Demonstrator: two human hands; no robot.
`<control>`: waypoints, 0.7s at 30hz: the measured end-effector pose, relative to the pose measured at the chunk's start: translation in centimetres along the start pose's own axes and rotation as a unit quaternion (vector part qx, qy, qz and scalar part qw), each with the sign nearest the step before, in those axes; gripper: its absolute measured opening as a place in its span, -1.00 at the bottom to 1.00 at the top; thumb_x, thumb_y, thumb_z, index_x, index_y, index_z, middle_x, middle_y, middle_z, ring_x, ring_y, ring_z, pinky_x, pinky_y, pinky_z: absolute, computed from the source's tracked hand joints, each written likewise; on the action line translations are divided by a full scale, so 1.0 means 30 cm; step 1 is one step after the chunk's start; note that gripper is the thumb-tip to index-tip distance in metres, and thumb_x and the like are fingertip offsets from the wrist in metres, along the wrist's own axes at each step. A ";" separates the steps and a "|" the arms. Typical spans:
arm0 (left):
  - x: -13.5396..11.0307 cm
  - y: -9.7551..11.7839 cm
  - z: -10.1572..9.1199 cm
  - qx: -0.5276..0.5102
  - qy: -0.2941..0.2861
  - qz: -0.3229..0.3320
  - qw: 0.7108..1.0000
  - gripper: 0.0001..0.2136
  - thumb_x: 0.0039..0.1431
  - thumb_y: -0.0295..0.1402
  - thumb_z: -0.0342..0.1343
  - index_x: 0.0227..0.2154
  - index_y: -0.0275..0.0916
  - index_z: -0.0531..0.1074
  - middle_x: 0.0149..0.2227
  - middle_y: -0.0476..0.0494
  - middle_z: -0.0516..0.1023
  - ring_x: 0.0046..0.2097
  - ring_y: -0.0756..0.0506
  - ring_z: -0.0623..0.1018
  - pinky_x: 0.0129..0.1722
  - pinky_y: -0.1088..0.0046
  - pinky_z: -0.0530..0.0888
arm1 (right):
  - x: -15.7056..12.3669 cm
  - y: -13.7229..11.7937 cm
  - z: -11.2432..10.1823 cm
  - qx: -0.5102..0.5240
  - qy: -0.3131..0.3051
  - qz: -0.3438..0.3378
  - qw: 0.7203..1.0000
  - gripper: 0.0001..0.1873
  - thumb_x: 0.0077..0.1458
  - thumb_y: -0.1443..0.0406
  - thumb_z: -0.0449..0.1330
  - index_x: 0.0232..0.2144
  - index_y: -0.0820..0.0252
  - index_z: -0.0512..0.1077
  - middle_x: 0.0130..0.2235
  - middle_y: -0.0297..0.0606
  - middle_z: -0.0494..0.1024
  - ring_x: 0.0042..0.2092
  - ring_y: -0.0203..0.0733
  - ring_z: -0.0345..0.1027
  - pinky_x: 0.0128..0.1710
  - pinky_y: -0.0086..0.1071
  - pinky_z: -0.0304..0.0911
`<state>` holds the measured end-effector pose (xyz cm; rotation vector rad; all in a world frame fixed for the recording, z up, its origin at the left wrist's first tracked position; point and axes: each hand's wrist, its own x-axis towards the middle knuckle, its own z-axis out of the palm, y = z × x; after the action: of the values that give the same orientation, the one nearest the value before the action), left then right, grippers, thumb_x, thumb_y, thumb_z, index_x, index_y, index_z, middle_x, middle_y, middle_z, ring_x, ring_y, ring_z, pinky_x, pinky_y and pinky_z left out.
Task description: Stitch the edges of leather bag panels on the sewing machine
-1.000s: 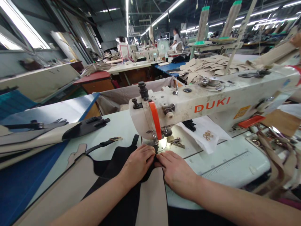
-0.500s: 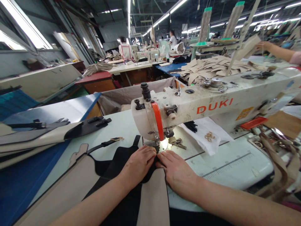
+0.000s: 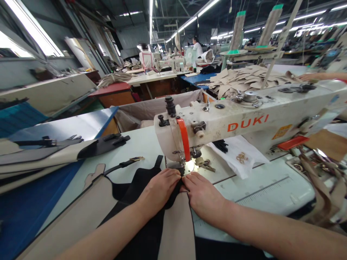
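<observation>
A white sewing machine [image 3: 217, 121] marked DUKI stands over the bench, its small lamp lit beside the needle area. Under its presser foot lies the end of a black and beige panel [image 3: 176, 227], with other black and beige parts spread to the left. My left hand [image 3: 162, 186] is closed on the black part, fingertips just left of the foot. Close by, my right hand [image 3: 204, 196] pinches the same panel from the right, its thumb partly hidden. The fingertips of both hands nearly meet, and they cover the stitched spot.
Gold-coloured metal pieces [image 3: 241, 157] and black strips [image 3: 221, 145] lie on a white sheet right of the needle. More strapped panels [image 3: 100, 146] rest at left. Beyond the machine are a heap of beige cut pieces [image 3: 238, 81], thread cones [image 3: 238, 32] and a co-worker's arm [image 3: 320, 76].
My hands stay at the presser foot with hardly any movement. At the right, the co-worker's hand has lowered, and the beige piece it held up is no longer raised. The view has shifted slightly.
</observation>
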<state>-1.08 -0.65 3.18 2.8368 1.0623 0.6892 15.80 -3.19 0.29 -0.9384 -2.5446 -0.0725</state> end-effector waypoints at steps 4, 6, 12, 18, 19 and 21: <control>-0.001 -0.001 0.008 0.024 0.017 0.015 0.999 -0.71 0.31 -0.41 -0.21 -0.35 -0.29 0.42 -0.32 -0.11 0.54 -0.25 -0.02 0.51 -0.19 0.48 0.48 | -0.003 0.000 0.008 0.001 0.002 0.001 1.000 -0.97 0.04 0.41 0.19 -0.40 0.31 0.40 -0.29 -0.18 0.44 -0.19 -0.10 0.25 -0.03 -0.22 0.17; -0.001 -0.001 0.010 0.029 0.010 0.018 0.999 -0.70 0.31 -0.42 -0.22 -0.35 -0.29 0.43 -0.31 -0.11 0.54 -0.24 -0.02 0.50 -0.17 0.48 0.47 | -0.005 0.000 0.011 0.003 0.006 0.002 1.000 -0.98 0.04 0.41 0.18 -0.40 0.29 0.40 -0.27 -0.17 0.45 -0.18 -0.10 0.25 -0.02 -0.22 0.17; -0.003 0.008 0.000 0.028 -0.031 0.008 0.999 -0.70 0.29 -0.48 -0.23 -0.34 -0.30 0.44 -0.28 -0.12 0.53 -0.23 -0.03 0.49 -0.15 0.47 0.46 | -0.010 0.005 0.014 -0.005 0.023 -0.012 1.000 -0.94 0.07 0.43 0.12 -0.38 0.28 0.40 -0.28 -0.18 0.45 -0.17 -0.09 0.25 0.03 -0.20 0.12; 0.004 0.020 0.001 0.036 -0.014 -0.001 0.999 -0.74 0.26 -0.53 -0.19 -0.33 -0.30 0.43 -0.28 -0.13 0.55 -0.23 -0.05 0.51 -0.15 0.45 0.48 | -0.007 0.036 0.012 -0.005 0.031 -0.046 0.998 -0.91 0.09 0.42 0.10 -0.42 0.28 0.40 -0.31 -0.17 0.45 -0.21 -0.11 0.26 -0.01 -0.21 0.14; 0.007 0.021 0.005 0.038 -0.010 -0.008 0.999 -0.74 0.25 -0.54 -0.18 -0.35 -0.29 0.44 -0.29 -0.13 0.55 -0.24 -0.05 0.51 -0.17 0.45 0.48 | -0.005 0.046 0.011 -0.004 0.029 -0.049 0.998 -0.90 0.10 0.43 0.09 -0.41 0.29 0.41 -0.31 -0.17 0.45 -0.22 -0.12 0.26 -0.03 -0.22 0.15; 0.012 0.022 0.017 0.038 -0.010 -0.037 0.999 -0.75 0.23 -0.55 -0.16 -0.37 -0.27 0.44 -0.31 -0.12 0.55 -0.26 -0.06 0.51 -0.21 0.44 0.50 | 0.000 0.069 0.008 -0.001 0.021 -0.057 0.998 -0.87 0.13 0.43 0.07 -0.40 0.30 0.41 -0.31 -0.18 0.44 -0.23 -0.14 0.26 -0.05 -0.25 0.17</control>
<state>-0.24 -0.86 2.98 2.8441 1.2079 0.6270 17.02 -1.54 -0.11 -0.7840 -2.5578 -0.1261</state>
